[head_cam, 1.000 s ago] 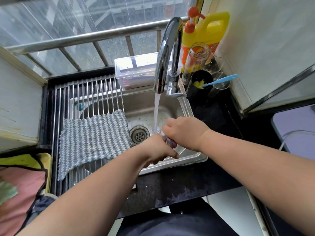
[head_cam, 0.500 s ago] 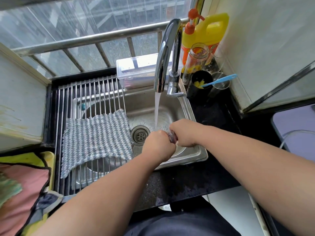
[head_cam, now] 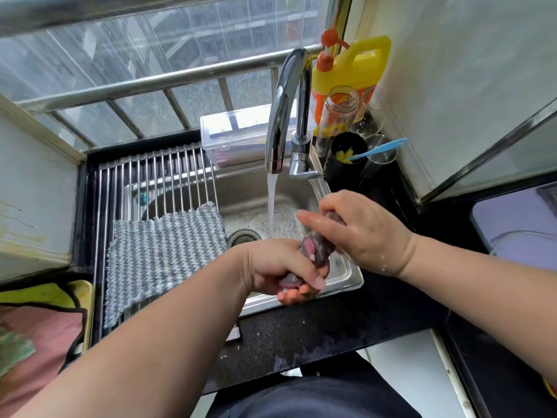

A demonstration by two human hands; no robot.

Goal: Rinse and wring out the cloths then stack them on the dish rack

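Note:
A pink and dark cloth [head_cam: 316, 248] is twisted into a tight roll over the steel sink [head_cam: 351, 280]. My left hand [head_cam: 277, 267] grips its near end and my right hand [head_cam: 355, 227] grips its far end, with the forefinger stretched out. Water runs from the chrome tap [head_cam: 286, 110] just left of the roll. A grey and white striped cloth [head_cam: 162, 251] lies spread flat on the wire dish rack [head_cam: 156, 170] over the sink's left side.
A clear plastic box [head_cam: 235, 137] stands behind the sink. A yellow soap jug [head_cam: 358, 67], a jar, glasses and a black cup with a blue brush [head_cam: 379, 147] crowd the right corner. Pink and green cloths [head_cam: 36, 327] lie at the left. The black counter is wet.
My hands have twisted apart along the cloth: the right hand rose and moved back, the left turned palm up nearer me, and the rolled cloth now shows between them.

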